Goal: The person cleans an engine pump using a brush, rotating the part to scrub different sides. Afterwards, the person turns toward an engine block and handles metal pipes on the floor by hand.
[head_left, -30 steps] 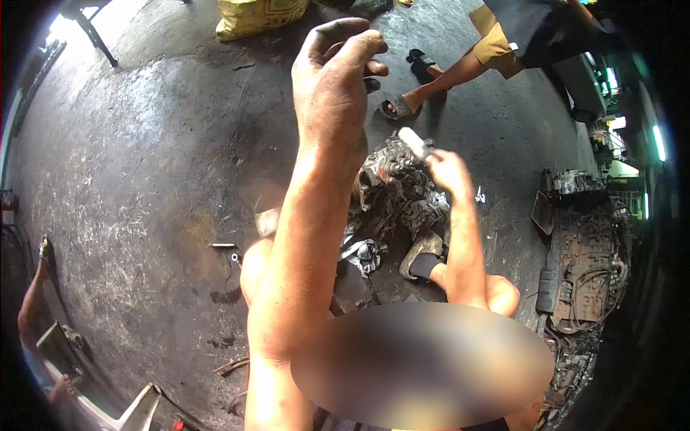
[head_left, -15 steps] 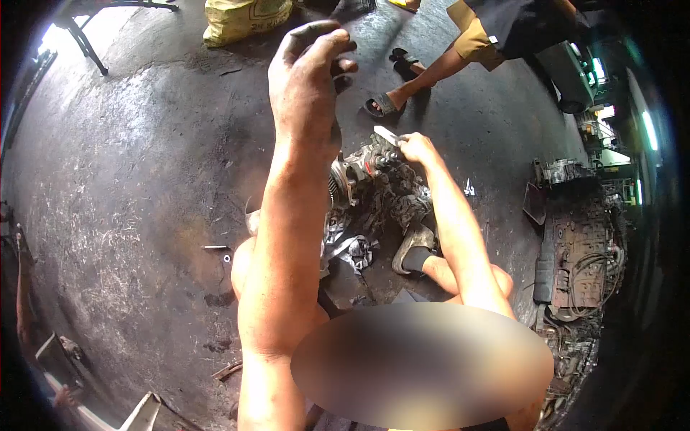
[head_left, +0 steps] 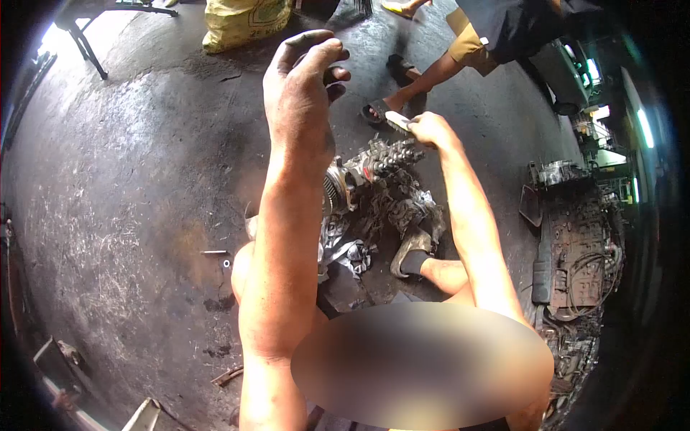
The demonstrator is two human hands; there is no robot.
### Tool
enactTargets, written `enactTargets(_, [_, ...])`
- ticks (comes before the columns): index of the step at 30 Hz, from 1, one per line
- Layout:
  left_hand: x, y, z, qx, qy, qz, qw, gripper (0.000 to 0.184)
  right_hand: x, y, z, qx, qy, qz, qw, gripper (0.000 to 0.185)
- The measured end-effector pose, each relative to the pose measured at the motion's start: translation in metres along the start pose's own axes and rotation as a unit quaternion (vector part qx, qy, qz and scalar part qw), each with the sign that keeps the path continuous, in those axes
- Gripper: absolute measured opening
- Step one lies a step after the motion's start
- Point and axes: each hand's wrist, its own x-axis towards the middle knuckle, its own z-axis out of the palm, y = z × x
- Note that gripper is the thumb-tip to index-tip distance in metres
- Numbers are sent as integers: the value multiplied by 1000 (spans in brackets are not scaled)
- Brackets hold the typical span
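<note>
Near the feet, crumpled rags (head_left: 352, 255) look a loose bed; metal assembly (head_left: 381, 162) could roll if pushed.
Left hand (head_left: 300, 93) raised, fingers loosely curled, nothing seen in it; assembly sits lower, to its right. Right hand (head_left: 433, 131) pinches brush (head_left: 397, 121) over assembly's far right end; stray swing could clip co-worker's foot (head_left: 374, 110) just beyond.

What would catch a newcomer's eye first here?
The raised left hand, large and dark-fingered, left of upper centre. Then the right hand gripping a pale brush near the greasy metal assembly mid-view. A yellow sack stands out at the top.
</note>
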Motion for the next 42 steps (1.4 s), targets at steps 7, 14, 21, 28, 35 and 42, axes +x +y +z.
enactTargets(7, [-1,4,0,-7,-16,14,1000,26,-84,-30,-22,125,-14,23,992,36])
enactTargets(14, [2,-1,-3,-51,-11,19,998,24,13,-50,38,45,-77,73,993,56])
enactTargets(21, [11,1,4,-57,0,27,998,22,-21,-36,-27,45,-9,-12,999,36])
enactTargets(28, [15,-8,18,-53,-11,-21,998,22,28,-10,77,37,-27,2,999,37])
enactTargets(35, [22,-18,26,-37,-17,-26,999,23,35,-4,59,42,-106,-17,993,36])
enactTargets(42, [17,-24,27,-39,-24,-42,998,21,7,21,19,23,-113,-62,991,39])
